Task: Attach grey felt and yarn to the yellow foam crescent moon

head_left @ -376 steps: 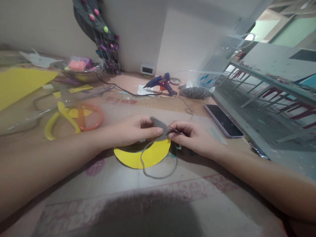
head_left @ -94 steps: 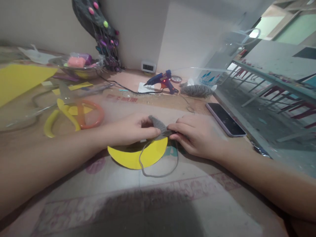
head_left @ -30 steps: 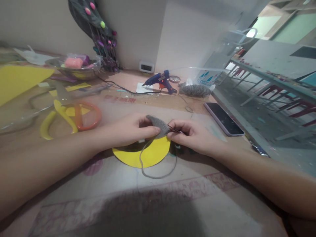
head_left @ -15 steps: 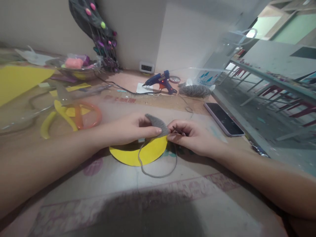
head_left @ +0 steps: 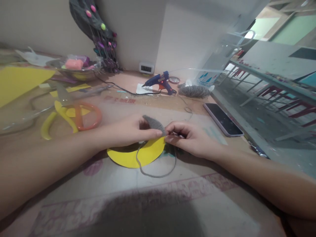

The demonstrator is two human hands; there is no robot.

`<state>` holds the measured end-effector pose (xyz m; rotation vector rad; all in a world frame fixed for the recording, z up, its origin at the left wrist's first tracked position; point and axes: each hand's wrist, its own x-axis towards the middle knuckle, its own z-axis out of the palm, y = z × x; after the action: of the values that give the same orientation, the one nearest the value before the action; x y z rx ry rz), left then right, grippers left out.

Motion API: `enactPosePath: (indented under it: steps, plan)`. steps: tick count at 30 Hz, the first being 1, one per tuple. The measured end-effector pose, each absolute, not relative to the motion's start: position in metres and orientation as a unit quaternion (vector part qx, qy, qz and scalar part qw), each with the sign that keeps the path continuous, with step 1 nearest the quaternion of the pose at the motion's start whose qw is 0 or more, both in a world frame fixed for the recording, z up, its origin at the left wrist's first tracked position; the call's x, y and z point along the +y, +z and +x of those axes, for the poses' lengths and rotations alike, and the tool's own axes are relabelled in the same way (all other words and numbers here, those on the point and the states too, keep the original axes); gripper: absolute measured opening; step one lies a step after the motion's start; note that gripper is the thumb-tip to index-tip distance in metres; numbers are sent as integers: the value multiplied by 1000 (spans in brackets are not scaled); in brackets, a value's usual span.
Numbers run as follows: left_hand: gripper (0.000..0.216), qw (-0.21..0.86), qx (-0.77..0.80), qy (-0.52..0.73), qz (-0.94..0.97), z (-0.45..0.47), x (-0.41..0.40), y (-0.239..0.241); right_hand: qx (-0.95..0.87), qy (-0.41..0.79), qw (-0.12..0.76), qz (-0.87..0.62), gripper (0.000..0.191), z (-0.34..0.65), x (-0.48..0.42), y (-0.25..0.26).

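Note:
A yellow crescent, seemingly of card or paper, is partly wrapped in grey yarn. My left hand pinches the wrapped part, its thumb lying on the yarn. At the crescent's edge, where the wrapping meets bare yellow, my right hand is closed with its fingertips on the grey yarn. A loose yarn loop hangs over the crescent and across the table covering between both hands. What sits deeper inside the right fingers is partly hidden.
A blue glue gun with a lit red light rests at the back, beside a grey yarn skein. A phone lies at the right. Orange-handled scissors, yellow-handled scissors and a bowl are at the left.
Both hands and the crescent have shifted slightly left. The wrapped part is tilted a little more, and the loose loop has moved slightly with them.

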<state>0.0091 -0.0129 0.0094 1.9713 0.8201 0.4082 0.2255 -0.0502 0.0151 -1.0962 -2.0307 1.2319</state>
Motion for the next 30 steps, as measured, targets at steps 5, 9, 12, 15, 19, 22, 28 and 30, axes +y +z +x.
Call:
enactPosePath:
  steps: [5, 9, 12, 15, 19, 22, 28, 30]
  plan:
    - [28, 459, 342, 170, 802, 9, -14, 10, -762, 441, 244, -408, 9, 225, -50, 13]
    - [24, 465, 346, 164, 798, 9, -15, 11, -760, 442, 245, -410, 9, 225, -50, 14]
    - [26, 468, 348, 160, 796, 8, -14, 10, -760, 441, 246, -410, 10, 225, -50, 14]
    - [31, 466, 351, 157, 797, 8, -13, 9, -762, 436, 247, -410, 10, 226, -50, 14]
    - [28, 467, 341, 162, 800, 9, -13, 12, -773, 422, 246, -406, 10, 227, -50, 13]
    - [23, 466, 328, 169, 804, 9, -14, 15, -781, 417, 243, -397, 11, 226, -50, 13]
    - [17, 469, 331, 159, 803, 8, -16, 18, -784, 413, 242, -395, 10, 226, -51, 15]
    - [16, 468, 331, 163, 803, 8, -16, 18, -788, 409, 239, -392, 10, 225, -51, 15]
